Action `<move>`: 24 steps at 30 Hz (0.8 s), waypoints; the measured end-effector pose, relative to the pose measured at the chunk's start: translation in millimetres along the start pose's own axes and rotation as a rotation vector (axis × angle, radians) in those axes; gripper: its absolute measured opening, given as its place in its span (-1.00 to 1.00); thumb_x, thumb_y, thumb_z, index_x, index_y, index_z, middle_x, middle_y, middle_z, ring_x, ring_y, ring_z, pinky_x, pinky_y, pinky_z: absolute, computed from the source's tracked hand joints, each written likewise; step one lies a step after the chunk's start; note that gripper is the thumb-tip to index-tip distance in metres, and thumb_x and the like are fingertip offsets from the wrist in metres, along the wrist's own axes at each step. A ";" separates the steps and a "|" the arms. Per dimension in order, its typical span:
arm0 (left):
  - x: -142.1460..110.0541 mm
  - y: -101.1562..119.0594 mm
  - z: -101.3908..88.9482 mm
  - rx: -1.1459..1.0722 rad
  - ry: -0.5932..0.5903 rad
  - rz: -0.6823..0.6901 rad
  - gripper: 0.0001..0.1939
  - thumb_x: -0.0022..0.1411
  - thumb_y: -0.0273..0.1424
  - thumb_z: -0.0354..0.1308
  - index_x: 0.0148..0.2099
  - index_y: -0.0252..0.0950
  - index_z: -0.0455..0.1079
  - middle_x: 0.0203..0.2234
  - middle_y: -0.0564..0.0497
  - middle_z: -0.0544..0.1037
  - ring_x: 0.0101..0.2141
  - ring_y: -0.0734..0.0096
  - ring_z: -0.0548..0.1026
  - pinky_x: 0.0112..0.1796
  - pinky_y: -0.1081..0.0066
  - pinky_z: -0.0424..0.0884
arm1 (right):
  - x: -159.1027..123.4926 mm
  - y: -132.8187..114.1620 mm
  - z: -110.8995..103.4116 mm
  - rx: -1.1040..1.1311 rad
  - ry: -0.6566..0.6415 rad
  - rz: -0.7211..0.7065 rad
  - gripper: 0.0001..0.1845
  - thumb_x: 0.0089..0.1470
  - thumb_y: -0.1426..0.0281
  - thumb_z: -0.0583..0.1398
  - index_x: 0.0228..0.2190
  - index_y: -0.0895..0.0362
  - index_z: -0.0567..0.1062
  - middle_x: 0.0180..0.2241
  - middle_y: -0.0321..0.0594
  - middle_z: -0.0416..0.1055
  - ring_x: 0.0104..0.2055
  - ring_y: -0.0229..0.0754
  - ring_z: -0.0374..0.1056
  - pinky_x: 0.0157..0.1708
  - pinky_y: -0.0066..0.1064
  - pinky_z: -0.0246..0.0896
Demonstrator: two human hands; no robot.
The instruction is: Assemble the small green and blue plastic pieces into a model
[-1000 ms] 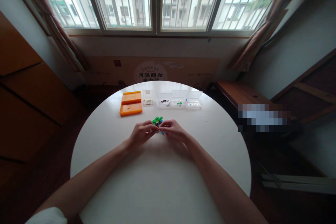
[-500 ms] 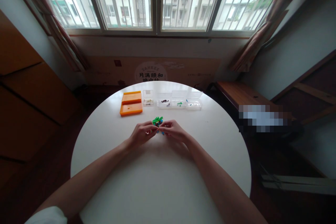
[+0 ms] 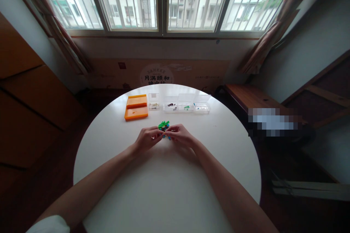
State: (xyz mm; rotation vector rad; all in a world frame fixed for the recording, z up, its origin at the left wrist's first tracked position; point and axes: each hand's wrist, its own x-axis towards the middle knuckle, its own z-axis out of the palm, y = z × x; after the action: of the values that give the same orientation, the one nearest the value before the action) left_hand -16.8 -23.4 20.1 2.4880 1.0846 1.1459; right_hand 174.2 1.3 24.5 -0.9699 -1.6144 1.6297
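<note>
A small building-brick model (image 3: 163, 125), bright green and leafy on top with dark and blue bits lower down, is between my hands near the middle of the table. My left hand (image 3: 149, 138) grips it from the left, thumb and fingers pinched together. From the other side my right hand (image 3: 181, 134) pinches it too, fingertips almost meeting those of the left. The fingers cover much of the model's lower part, and any tiny piece between the fingertips is too small to make out.
Behind the hands on the round white table (image 3: 164, 189) lies an open orange case (image 3: 136, 113) with a tiny piece inside. Beside it stand several clear lidded boxes, among them one with pale pieces (image 3: 154, 102) and one with green pieces (image 3: 186, 105). A wooden bench (image 3: 240, 96) is at the right.
Both hands keep nearly the same grip on the model. The whole view has shifted very slightly; nothing else has visibly moved.
</note>
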 end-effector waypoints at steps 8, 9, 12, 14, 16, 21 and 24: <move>-0.6 -0.2 0.3 0.005 0.000 -0.001 -0.81 0.19 -0.35 0.07 -0.31 -0.31 0.49 -0.54 0.02 0.46 -0.59 0.61 0.35 -0.54 0.60 0.26 | 0.1 1.9 0.1 -0.010 -0.001 -0.005 -0.59 -0.22 0.13 0.28 -0.46 0.25 0.53 -0.66 -0.32 0.28 -0.62 -0.38 0.11 -0.63 -0.52 -0.07; -0.7 -0.4 0.4 0.008 -0.002 -0.003 -0.81 0.19 -0.35 0.07 -0.31 -0.31 0.49 -0.54 0.02 0.46 -0.59 0.61 0.35 -0.53 0.60 0.26 | 0.1 1.9 0.3 -0.006 0.002 -0.003 -0.59 -0.22 0.13 0.29 -0.47 0.25 0.53 -0.66 -0.33 0.27 -0.62 -0.39 0.11 -0.64 -0.52 -0.08; -0.7 -1.1 0.5 0.013 -0.014 -0.001 -0.82 0.19 -0.37 0.07 -0.31 -0.31 0.48 -0.55 0.02 0.46 -0.59 0.61 0.35 -0.54 0.60 0.26 | 0.5 1.5 1.1 -0.003 0.000 0.005 -0.59 -0.23 0.13 0.29 -0.47 0.26 0.52 -0.68 -0.35 0.25 -0.63 -0.39 0.09 -0.64 -0.51 -0.09; -0.6 -1.4 0.5 0.015 -0.017 0.000 -0.83 0.17 -0.39 0.08 -0.32 -0.31 0.48 -0.55 0.02 0.46 -0.59 0.61 0.34 -0.53 0.60 0.26 | 0.8 1.3 1.6 -0.008 -0.006 -0.002 -0.60 -0.22 0.14 0.29 -0.47 0.26 0.52 -0.67 -0.35 0.25 -0.63 -0.39 0.10 -0.64 -0.52 -0.10; -0.7 -1.5 0.4 0.013 -0.017 0.000 -0.84 0.16 -0.40 0.09 -0.31 -0.31 0.48 -0.54 0.02 0.46 -0.59 0.61 0.35 -0.53 0.60 0.26 | 0.9 1.1 2.0 -0.011 -0.008 -0.011 -0.60 -0.22 0.14 0.29 -0.47 0.26 0.52 -0.67 -0.34 0.26 -0.62 -0.39 0.10 -0.64 -0.52 -0.09; -0.4 -1.3 -0.2 0.001 -0.014 0.012 -0.84 0.16 -0.41 0.09 -0.31 -0.32 0.48 -0.54 0.02 0.47 -0.59 0.61 0.35 -0.54 0.60 0.27 | 0.6 0.6 2.1 -0.014 -0.005 -0.001 -0.60 -0.22 0.14 0.29 -0.48 0.26 0.52 -0.68 -0.35 0.25 -0.63 -0.39 0.10 -0.64 -0.51 -0.09; -0.2 -1.3 -0.2 0.004 -0.013 0.013 -0.84 0.16 -0.41 0.09 -0.32 -0.32 0.48 -0.55 0.02 0.46 -0.60 0.61 0.34 -0.54 0.61 0.26 | 0.4 0.4 1.8 -0.013 -0.005 -0.004 -0.61 -0.21 0.16 0.29 -0.48 0.26 0.52 -0.68 -0.35 0.25 -0.63 -0.39 0.10 -0.64 -0.52 -0.10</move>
State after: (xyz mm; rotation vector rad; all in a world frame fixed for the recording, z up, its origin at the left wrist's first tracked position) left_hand -17.7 -22.6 19.6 2.5058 1.0696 1.1307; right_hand 172.5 0.7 24.0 -0.9694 -1.6313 1.6221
